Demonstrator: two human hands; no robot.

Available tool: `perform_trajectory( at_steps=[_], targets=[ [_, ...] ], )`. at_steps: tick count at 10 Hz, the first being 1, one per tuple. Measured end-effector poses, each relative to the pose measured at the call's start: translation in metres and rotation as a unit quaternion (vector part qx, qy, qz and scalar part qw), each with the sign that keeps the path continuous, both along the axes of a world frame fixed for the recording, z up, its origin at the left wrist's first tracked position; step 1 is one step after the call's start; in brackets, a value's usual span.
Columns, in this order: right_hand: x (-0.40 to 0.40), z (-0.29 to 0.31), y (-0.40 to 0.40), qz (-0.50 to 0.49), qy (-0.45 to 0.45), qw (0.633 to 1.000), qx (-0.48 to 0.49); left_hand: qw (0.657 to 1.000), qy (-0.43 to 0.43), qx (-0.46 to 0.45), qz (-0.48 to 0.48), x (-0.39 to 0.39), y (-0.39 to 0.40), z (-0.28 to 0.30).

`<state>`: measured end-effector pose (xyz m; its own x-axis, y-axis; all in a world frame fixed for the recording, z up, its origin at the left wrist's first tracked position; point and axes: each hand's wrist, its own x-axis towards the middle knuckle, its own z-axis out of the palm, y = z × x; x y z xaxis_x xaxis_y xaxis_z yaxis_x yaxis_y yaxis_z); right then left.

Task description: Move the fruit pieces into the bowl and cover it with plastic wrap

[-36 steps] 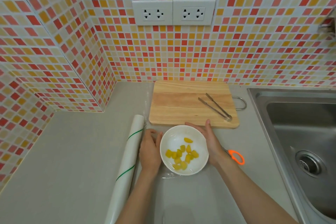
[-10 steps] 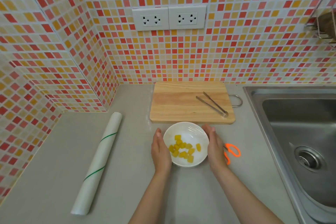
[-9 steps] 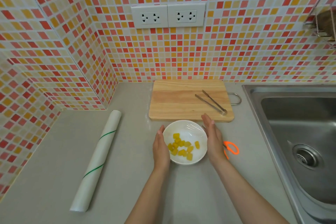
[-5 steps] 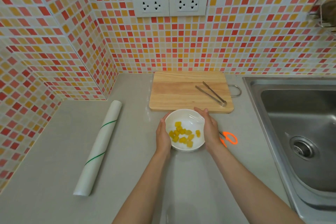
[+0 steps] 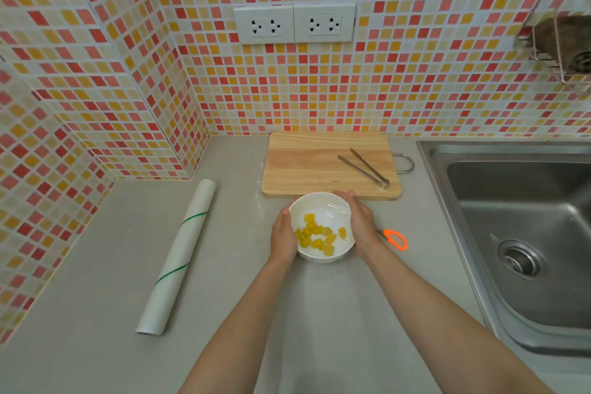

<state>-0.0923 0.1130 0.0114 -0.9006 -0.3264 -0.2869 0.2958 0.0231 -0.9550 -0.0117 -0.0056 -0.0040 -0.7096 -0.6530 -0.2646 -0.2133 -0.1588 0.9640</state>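
Near the board [image 5: 329, 166], both hands, left [image 5: 283, 235] and right [image 5: 363, 221], are cupping the bowl [image 5: 321, 201] on the surface, fingers spread, pressing wrap [image 5: 335, 206] down over the fruit [image 5: 316, 237]. Next, probably smoothing edges tight.

Grey countertop [image 5: 96, 265] carries a white bowl [image 5: 319, 257], gripped at both sides. Beyond the grip: a wooden cutting board [image 5: 307, 166]. Left of it, well apart: a plastic wrap roll [image 5: 179, 257]. Just right: orange-handled scissors [image 5: 396, 238].
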Motion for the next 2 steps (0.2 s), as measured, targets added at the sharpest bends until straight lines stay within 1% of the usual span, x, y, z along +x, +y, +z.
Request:
perform_trajectory(
  at_steps=[1,2],
  targets=[
    [-0.0064,0.0014,0.0047,0.025,-0.033,0.999,0.003,0.999,-0.019,-0.032,-0.023,0.0025,-0.0024,0.0022],
    [-0.0133,0.0051,0.0049,0.050,-0.023,0.998,0.023,0.998,-0.049,-0.028,-0.042,0.0028,-0.0052,0.0088]
  ],
)
